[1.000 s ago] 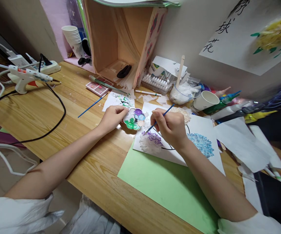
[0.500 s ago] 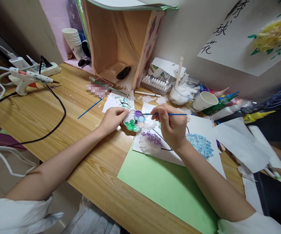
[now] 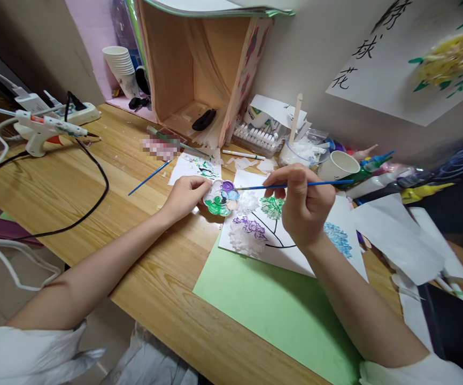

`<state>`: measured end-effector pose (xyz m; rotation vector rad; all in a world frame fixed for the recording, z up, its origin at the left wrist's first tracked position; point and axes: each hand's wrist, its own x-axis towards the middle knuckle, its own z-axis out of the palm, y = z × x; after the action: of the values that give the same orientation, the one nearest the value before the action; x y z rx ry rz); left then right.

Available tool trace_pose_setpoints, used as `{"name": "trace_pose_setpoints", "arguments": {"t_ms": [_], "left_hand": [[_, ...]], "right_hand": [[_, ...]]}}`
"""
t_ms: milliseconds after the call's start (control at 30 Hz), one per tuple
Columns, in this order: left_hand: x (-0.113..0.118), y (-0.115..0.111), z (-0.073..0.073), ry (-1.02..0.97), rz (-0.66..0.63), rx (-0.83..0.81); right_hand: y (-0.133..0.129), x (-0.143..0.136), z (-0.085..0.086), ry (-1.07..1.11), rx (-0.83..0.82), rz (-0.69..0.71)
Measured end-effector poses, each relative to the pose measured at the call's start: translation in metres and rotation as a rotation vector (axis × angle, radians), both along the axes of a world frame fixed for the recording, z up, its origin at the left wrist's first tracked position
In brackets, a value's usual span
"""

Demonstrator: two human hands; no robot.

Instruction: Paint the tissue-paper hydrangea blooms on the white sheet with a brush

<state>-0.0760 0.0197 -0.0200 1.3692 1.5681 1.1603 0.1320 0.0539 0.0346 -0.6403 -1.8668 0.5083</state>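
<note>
My left hand (image 3: 187, 197) is closed on the left rim of a small flower-shaped palette (image 3: 219, 206) with purple, blue, green and black paint. Between the fingers of my right hand (image 3: 306, 206) is a thin blue paintbrush (image 3: 315, 183), its tip at the palette's right side near the purple well. White paper (image 3: 291, 262) lies under my right hand, bearing black stems and ruffled flower heads: a green one (image 3: 272, 207), a partly purple one (image 3: 249, 230), a white one (image 3: 248, 202) and a blue one (image 3: 337, 239). Below it is a green sheet (image 3: 271, 315).
A second blue brush (image 3: 148, 178) and a paint-smeared paper (image 3: 195, 168) lie left of the palette. A paper cup (image 3: 338, 167), a tub of white scraps (image 3: 303, 152) and paint bottles (image 3: 376, 176) stand behind. The glue gun (image 3: 39, 131) and its cable are at left.
My right hand has moved right and slightly up, and more of the brush shows. The green flower head is now in view, while more of the blue one is covered. My left hand has barely moved.
</note>
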Motion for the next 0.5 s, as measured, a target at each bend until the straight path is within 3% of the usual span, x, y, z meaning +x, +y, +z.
{"name": "trace_pose_setpoints", "arguments": {"t_ms": [267,500], "left_hand": [[-0.0002,0.0004,-0.0002,-0.01,0.002,-0.005],[-0.0012,0.0014,-0.0016,-0.024,0.009,-0.02]], "right_hand": [[-0.0044,0.0007,0.0064,-0.201,0.081,0.182],[-0.0035,-0.0029,0.0035,-0.263,0.104,0.219]]}}
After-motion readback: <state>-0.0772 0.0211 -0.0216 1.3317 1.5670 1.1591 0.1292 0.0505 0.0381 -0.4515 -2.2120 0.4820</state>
